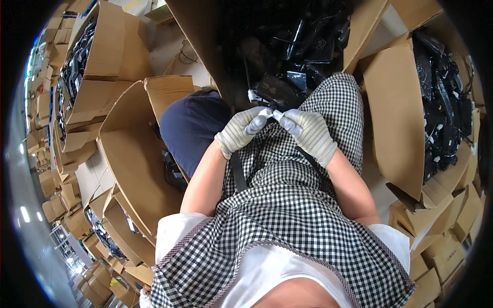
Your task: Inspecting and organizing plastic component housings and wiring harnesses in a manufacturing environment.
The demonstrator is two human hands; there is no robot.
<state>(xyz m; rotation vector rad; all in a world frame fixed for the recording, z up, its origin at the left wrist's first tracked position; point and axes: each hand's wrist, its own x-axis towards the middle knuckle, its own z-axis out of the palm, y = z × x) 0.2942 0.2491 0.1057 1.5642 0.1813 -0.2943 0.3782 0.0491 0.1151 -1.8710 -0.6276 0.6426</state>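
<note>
Both gloved hands, left hand [240,131] and right hand [309,134], pinch a small white piece [271,113] amid cardboard boxes [395,113].

Grey striped gloves [277,131], black-and-white checked apron [287,205], brown cardboard boxes [395,113], navy cushion [190,128]

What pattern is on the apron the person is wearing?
A black-and-white gingham check on the apron, shown clearly in the head view.

Count, head view. Gloved hands: 2, left hand [239,132] and right hand [310,133], meeting near centre. Small white piece [271,113] pinched between them: 1. Open cardboard boxes holding black parts: 3 clearly visible, at 12 o'clock [205,46], 3 o'clock [398,118], 10 o'clock [110,49]. Black parts: too tangled to count.
</note>
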